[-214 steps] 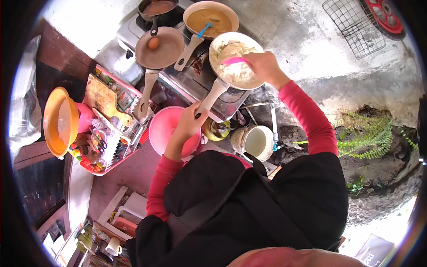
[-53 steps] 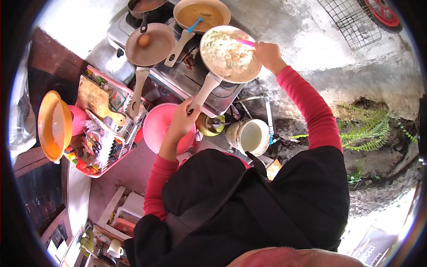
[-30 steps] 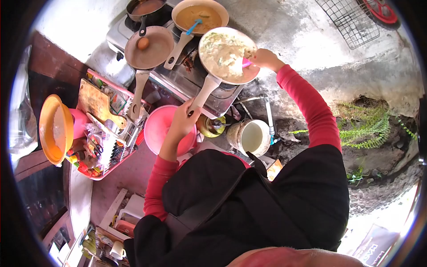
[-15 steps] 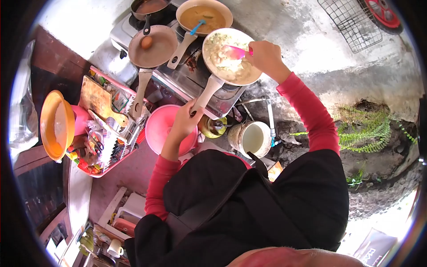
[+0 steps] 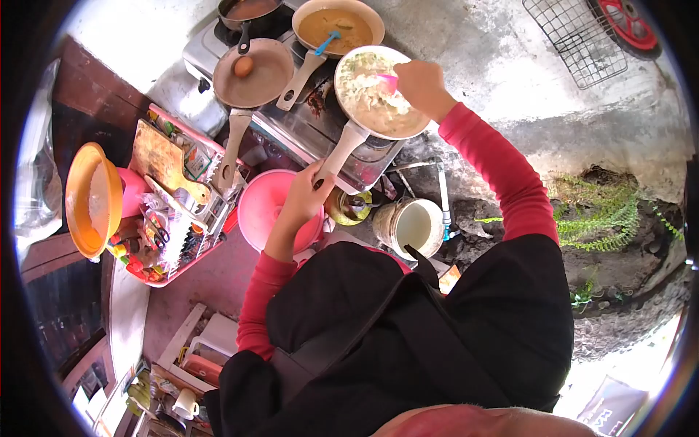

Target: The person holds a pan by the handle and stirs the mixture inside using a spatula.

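Observation:
My left hand (image 5: 309, 191) is closed round the handle of a light frying pan (image 5: 348, 122) on the right side of the stove. Pale, lumpy food with green bits (image 5: 375, 98) fills the pan. In my right hand (image 5: 424, 86) is a pink spatula (image 5: 388, 84), its blade down in the food; my fingers hide its handle. Left of this pan stands a pan of brown broth (image 5: 336, 28) with a blue utensil (image 5: 328, 42) in it. Another pan (image 5: 255, 80) holds a single brown egg (image 5: 243, 67).
A dark saucepan (image 5: 247, 13) sits at the back left of the stove (image 5: 280, 135). Below are a pink basin (image 5: 262, 211), a green gas cylinder (image 5: 346, 207) and a whitish bucket (image 5: 415, 226). To the left stands a crowded dish rack (image 5: 175, 269) with a cutting board (image 5: 160, 156).
My right hand has turned and shifted slightly left and down, bringing the spatula's blade a little to the right within the food. My left hand keeps its hold on the handle.

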Demonstrator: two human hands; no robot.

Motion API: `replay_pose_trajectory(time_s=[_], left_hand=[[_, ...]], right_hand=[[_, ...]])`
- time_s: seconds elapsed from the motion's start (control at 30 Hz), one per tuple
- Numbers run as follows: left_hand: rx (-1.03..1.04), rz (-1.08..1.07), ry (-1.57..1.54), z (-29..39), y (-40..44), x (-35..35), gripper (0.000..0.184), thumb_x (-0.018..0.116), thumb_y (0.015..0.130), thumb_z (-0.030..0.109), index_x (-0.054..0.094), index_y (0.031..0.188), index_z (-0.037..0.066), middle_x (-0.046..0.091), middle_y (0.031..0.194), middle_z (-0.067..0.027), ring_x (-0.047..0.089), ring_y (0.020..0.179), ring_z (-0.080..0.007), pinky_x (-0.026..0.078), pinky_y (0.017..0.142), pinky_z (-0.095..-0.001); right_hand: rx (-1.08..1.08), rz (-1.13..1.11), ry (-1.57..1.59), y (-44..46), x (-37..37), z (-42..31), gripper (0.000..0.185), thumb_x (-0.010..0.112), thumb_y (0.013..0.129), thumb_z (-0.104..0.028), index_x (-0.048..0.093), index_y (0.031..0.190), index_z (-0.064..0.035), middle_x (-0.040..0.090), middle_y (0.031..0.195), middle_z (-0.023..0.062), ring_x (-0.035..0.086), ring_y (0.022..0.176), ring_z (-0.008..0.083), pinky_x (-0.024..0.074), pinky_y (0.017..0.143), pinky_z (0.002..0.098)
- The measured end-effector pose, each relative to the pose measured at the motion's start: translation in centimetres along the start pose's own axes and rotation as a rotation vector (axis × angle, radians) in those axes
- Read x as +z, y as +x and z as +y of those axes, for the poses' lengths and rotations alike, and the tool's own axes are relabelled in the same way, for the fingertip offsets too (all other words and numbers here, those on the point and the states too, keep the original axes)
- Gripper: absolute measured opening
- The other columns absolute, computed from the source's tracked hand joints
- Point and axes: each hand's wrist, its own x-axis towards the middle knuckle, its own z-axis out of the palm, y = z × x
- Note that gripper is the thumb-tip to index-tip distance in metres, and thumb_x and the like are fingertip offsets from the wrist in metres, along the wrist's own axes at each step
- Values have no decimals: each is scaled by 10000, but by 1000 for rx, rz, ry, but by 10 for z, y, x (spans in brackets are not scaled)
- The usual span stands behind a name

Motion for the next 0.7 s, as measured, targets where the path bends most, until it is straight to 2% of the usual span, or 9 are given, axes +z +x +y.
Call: replay_pose_trajectory(time_s=[0.07, 0.13, 0.27, 0.37, 0.57, 0.7], left_hand=[[11, 3, -9, -2, 1, 1, 318, 574, 890, 134, 549, 1143, -56, 597, 847, -64, 525, 784, -94, 443, 710, -263], [18, -4, -3, -7, 3, 0, 317, 577, 887, 131, 550, 1139, -58, 596, 849, -64, 525, 786, -95, 443, 711, -261], [56, 21, -2, -14, 5, 2, 316, 583, 879, 125, 552, 1134, -59, 601, 859, -69, 529, 794, -98, 444, 716, -258], [8, -2, 16, -1, 1, -1, 322, 585, 878, 127, 551, 1138, -59, 609, 874, -81, 537, 803, -105, 449, 727, -266], [50, 24, 47, -4, 2, 0, 323, 582, 875, 123, 551, 1140, -59, 611, 862, -105, 550, 796, -118, 453, 733, -268], [30, -3, 43, -7, 2, 0, 327, 578, 877, 125, 547, 1147, -57, 613, 868, -113, 560, 800, -124, 455, 743, -269]], right_hand=[[16, 6, -16, 2, -20, -1, 140, 611, 762, -235, 703, 779, -130, 678, 760, 103, 672, 723, 272, 514, 624, 410], [144, -46, 177, -1, -34, -2, 186, 607, 756, -283, 702, 790, -127, 675, 757, 102, 669, 733, 284, 514, 649, 408], [110, -153, 290, -11, 29, -3, 214, 585, 764, -294, 705, 803, -120, 678, 773, 114, 668, 747, 292, 515, 676, 413], [145, -179, 212, -12, 57, 2, 215, 581, 773, -280, 701, 794, -104, 681, 779, 121, 671, 754, 291, 515, 670, 408], [-26, -104, -63, 9, 6, 16, 154, 599, 790, -211, 715, 795, -110, 686, 788, 113, 679, 746, 289, 521, 609, 401], [125, -58, 44, 33, -3, 25, 193, 620, 773, -249, 714, 801, -83, 686, 784, 123, 679, 772, 299, 526, 641, 413]])
